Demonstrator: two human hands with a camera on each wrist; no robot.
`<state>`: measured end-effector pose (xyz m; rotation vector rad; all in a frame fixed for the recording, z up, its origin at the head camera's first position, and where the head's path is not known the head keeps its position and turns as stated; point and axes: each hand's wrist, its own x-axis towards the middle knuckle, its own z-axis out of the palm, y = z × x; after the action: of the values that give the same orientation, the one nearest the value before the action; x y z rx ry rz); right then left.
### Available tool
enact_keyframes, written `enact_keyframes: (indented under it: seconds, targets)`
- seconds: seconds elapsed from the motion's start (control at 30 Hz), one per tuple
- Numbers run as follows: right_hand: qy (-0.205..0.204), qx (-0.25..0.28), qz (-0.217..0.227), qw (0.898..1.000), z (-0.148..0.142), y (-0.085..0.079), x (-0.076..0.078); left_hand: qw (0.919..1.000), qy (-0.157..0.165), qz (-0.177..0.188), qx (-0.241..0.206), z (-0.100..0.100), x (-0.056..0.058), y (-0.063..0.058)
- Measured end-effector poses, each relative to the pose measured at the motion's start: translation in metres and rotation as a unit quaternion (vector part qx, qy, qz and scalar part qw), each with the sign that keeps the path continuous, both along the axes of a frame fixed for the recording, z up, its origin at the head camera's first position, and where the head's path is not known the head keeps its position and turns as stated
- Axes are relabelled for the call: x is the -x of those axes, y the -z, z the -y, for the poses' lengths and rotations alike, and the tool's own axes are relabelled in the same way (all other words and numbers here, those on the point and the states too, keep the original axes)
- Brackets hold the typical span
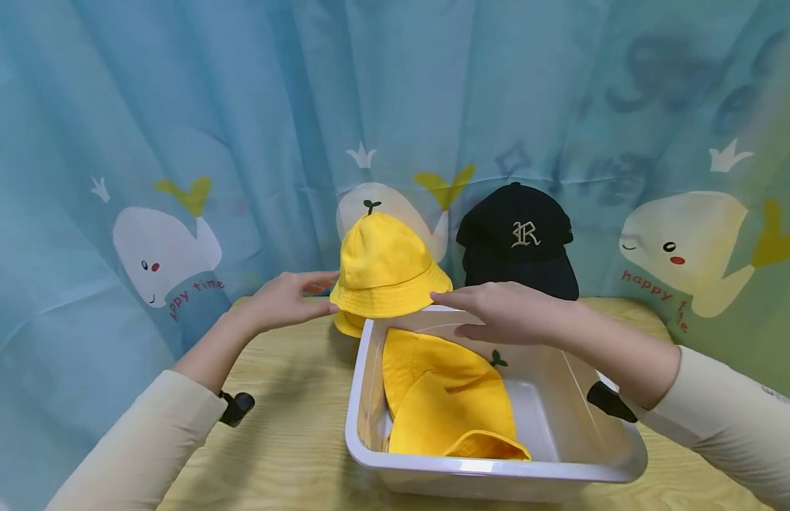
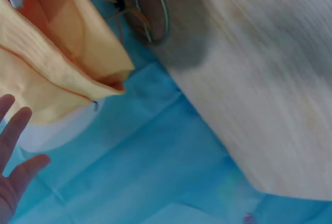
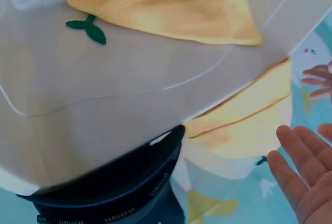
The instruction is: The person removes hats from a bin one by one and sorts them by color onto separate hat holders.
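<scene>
A yellow bucket hat with a green sprout on top stands behind a white plastic bin; a second yellow edge shows beneath its brim. My left hand is at the left side of this brim, fingers extended. On the other side, my right hand reaches over the bin's back rim, its fingertips near the brim. Both wrist views show the hands with spread or straight fingers, gripping nothing. Another yellow hat, also with a green sprout, lies folded inside the bin.
A black baseball cap with a letter R is behind the bin at the right. Beside the yellow hat in the left wrist view is a metal wire ring with a cord. A blue whale-print curtain hangs behind the wooden table.
</scene>
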<state>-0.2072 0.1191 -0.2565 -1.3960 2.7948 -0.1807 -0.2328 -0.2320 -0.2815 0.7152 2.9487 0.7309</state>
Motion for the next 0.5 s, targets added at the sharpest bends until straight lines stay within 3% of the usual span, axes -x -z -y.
enact_keyframes:
  seconds: [0.13, 0.23, 0.37, 0.5]
  targets:
    - [-0.034, 0.045, -0.046, 0.997, -0.008, -0.003, -0.021, 0.9956, 0.058, -0.058, -0.046, -0.009, -0.005, -0.011]
    - [-0.081, 0.076, -0.086, 0.99, -0.016, -0.003, -0.036, 0.99, 0.099, -0.065, -0.076, -0.018, -0.01, -0.022]
    - [-0.119, 0.098, -0.123, 0.98, -0.025, -0.005, -0.054, 0.9891, 0.122, -0.001, -0.084, -0.032, -0.018, -0.047]
    - [-0.132, 0.114, -0.155, 0.972, -0.038, -0.005, -0.072, 0.986, 0.136, 0.082, -0.049, -0.048, -0.024, -0.069]
